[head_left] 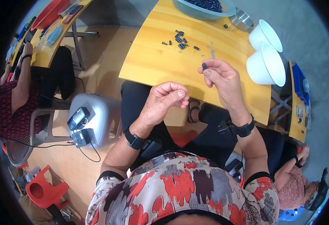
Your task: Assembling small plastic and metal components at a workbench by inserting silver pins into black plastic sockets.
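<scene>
A small dark part (pixel 204 66) is pinched in the right hand (pixel 222 78) over the yellow table (pixel 149 52), the left hand (pixel 162 100) curled closed at its near edge, white tubs (pixel 260 66) by its right edge, gray stool (pixel 105 108) on tan floor (pixel 61 159).

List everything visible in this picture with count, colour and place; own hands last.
Table: one, yellow, centre.
Small parts: about ten, black, on table.
Tiny pieces: several, silvery, near those parts.
Basin: one, translucent, table's far edge, dark parts inside.
Metal bowl: one, silver, beside basin.
Tubs: two, white, table's right edge.
Stool: one, grey, left.
Devices: two, black, on stool.
Chair: one, red, lower left.
Red basin: one, upper left.
Tray: at least one, blue, far right.
Co-workers: at least two, left, lower right.
Wristbands: two, black, both wrists.
Left hand: one, bare, table's near edge.
Right hand: one, bare, over table, pinching black part.
</scene>
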A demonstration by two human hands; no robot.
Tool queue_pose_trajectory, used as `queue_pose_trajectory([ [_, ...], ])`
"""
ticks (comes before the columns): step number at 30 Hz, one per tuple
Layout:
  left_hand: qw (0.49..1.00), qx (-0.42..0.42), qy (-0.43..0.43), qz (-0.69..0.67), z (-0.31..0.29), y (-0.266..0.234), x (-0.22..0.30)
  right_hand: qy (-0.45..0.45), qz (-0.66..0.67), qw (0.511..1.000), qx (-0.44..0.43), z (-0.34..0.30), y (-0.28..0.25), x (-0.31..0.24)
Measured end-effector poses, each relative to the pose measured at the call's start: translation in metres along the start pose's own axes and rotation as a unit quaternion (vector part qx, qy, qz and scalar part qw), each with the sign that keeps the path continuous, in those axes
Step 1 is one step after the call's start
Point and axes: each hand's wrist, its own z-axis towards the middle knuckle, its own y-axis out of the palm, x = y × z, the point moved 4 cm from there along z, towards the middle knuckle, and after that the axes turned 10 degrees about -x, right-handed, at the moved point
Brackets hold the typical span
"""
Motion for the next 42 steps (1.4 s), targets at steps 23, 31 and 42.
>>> queue_pose_trajectory([
  [23,0.995,0.087,-0.012,0.044,-0.015,0.000,0.010,0.063,-0.294,0.945,-0.128,0.007,0.029,0.004],
  [31,0.996,0.081,-0.021,0.025,-0.021,-0.003,0.003,-0.089,-0.533,0.838,-0.074,0.099,0.018,0.021],
  [42,0.997,0.074,-0.006,0.014,-0.024,-0.006,0.011,-0.149,-0.655,0.737,-0.075,0.143,0.035,0.050],
])
